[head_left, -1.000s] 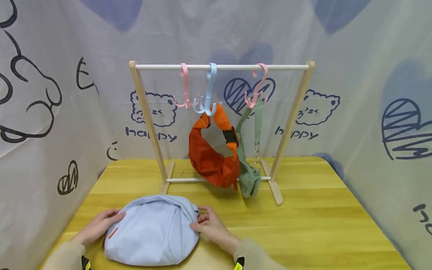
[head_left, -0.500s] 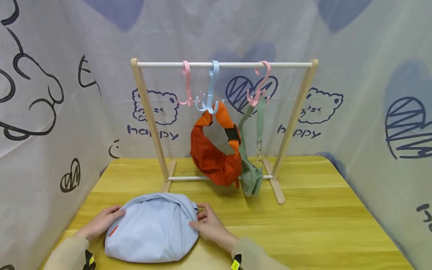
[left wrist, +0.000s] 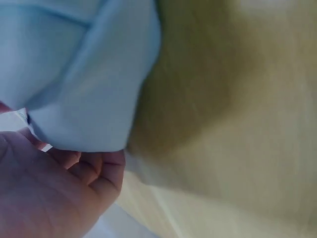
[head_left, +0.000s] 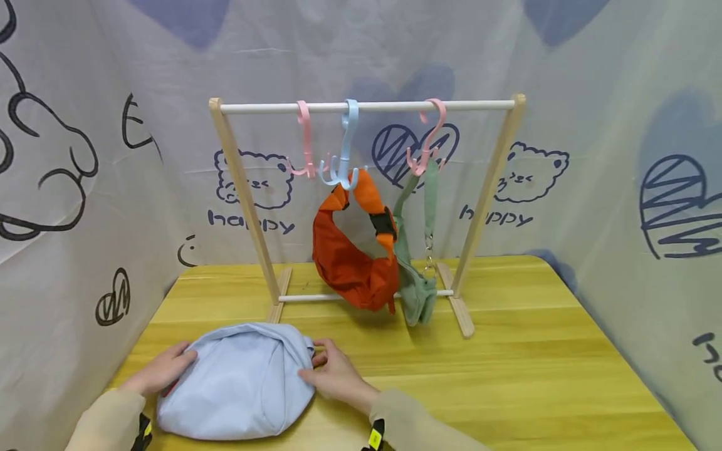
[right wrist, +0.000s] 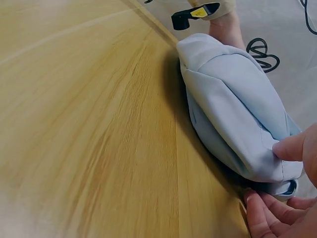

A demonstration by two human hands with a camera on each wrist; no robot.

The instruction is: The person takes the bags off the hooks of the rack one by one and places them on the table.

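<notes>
A pale blue waist bag (head_left: 237,382) lies at the front left of the wooden table. At its left end my left hand (head_left: 162,369) grips it, the thumb on the front. In the left wrist view, the curled fingers (left wrist: 106,173) reach under the bag's edge. My right hand (head_left: 335,376) pinches the opposite end near the strap fitting, thumb on the front face; the right wrist view shows the other fingers (right wrist: 270,213) below that end. A small red tag (head_left: 169,388) shows partly beside the left hand.
Behind the bag stands a wooden rack (head_left: 248,200) with a white rail (head_left: 389,108). A blue hook (head_left: 346,138) carries an orange-red waist bag (head_left: 352,272), and a pink hook (head_left: 431,138) a green bag (head_left: 416,294). Another pink hook (head_left: 306,141) hangs at left. Printed cloth surrounds the table (head_left: 536,363).
The blue bag has shifted slightly left with both hands on it, and its red tag is now less visible. The head view has also shifted a little.
</notes>
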